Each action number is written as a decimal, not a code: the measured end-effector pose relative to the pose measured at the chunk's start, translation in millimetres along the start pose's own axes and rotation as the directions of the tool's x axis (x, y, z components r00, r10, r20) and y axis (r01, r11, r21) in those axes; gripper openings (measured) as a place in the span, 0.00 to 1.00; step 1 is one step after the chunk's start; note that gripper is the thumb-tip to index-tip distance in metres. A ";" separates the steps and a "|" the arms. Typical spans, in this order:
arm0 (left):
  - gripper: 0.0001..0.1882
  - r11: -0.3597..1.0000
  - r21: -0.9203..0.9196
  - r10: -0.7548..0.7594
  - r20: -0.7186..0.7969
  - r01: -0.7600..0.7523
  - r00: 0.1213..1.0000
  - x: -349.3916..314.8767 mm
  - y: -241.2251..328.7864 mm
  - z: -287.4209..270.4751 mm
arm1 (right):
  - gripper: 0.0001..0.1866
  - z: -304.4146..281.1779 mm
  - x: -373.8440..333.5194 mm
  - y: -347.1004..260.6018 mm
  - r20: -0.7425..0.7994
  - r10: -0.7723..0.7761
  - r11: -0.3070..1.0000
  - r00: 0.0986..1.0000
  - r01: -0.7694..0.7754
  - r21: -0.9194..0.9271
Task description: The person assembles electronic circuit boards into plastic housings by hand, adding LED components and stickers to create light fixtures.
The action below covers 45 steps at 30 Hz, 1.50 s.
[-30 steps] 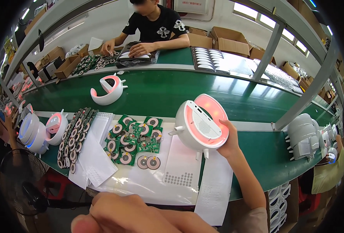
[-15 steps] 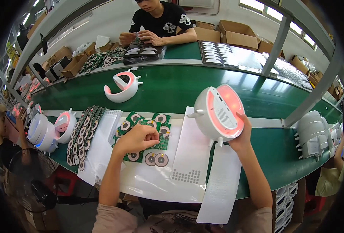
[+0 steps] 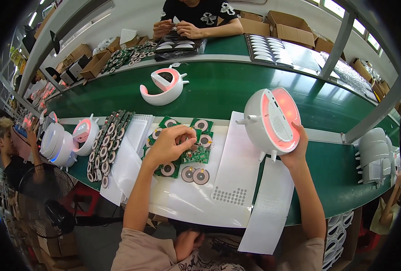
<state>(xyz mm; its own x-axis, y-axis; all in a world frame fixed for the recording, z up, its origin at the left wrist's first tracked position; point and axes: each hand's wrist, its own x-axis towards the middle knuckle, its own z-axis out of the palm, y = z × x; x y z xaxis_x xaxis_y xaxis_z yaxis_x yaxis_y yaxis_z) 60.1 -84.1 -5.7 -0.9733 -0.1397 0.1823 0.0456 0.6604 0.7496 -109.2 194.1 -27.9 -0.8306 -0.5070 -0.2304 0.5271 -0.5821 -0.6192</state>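
My right hand grips the lower right side of a rounded white speaker lamp, raised above the bench and tilted. Its recess glows pink, and a grille, ports and stubby legs show. Over a spread of green circuit boards with round coils hovers my left hand, thumb and fingers pinched together. Whatever may be between those fingertips is too small to make out. Two loose round coils lie just nearer to me. Beside them is a white sheet with grey dots; another white sheet overhangs the bench edge.
A similar lit lamp stands on the green belt. Stacked coil boards and more white lamps are at left, white housings at right. A co-worker's hands work across the belt. A fan stands lower left.
The whole view has shifted, so things appear farther right and higher. My left hand has lifted slightly off the boards, its fingers still pinched. My right hand keeps hold of the speaker lamp.
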 end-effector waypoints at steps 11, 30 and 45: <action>0.07 0.970 0.153 0.186 0.038 -0.190 0.982 -1.6 -2.1 -1.0 | 0.28 -7.8 8.6 1.3 0.020 -0.033 0.999 0.999 0.032 0.025; 0.05 0.981 -0.106 0.193 0.515 -0.161 0.835 -9.9 50.3 83.5 | 0.29 -16.6 20.1 2.1 0.098 -0.135 0.987 0.986 0.125 0.101; 0.04 0.958 0.068 0.224 0.438 -0.280 0.871 -21.2 57.8 99.8 | 0.29 -12.4 14.5 6.3 0.106 -0.094 0.991 0.990 0.082 0.109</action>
<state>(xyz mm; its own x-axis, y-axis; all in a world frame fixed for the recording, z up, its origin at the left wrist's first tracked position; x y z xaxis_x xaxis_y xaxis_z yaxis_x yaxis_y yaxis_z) 60.8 30.6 -29.8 -0.9359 0.3489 0.0479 0.3009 0.7218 0.6233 -120.2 190.9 -44.4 -0.8527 -0.5146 -0.0904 0.4733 -0.6875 -0.5508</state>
